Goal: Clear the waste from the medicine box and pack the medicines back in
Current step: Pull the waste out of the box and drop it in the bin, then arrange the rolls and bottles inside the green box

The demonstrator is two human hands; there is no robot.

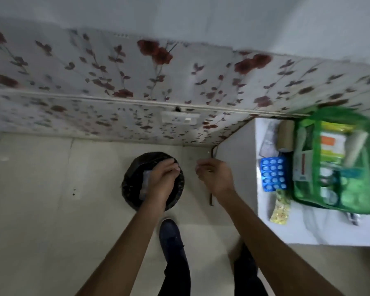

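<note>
The left hand [161, 178] is over the open mouth of the black bin [152, 180], and it covers most of the opening; only the left part of the mouth is free. The right hand [215, 177] hangs above bare floor [51, 199], just right of the bin. Ahead of both hands the flowered wall [115, 82] closes the way. To the right of the right hand stands the white table [308, 229], crowded with the green bag [333, 159], a blue pill strip [273, 174] and a yellow strip [280, 207]. Below the hands, a dark shoe [169, 233] stands on the floor.
</note>
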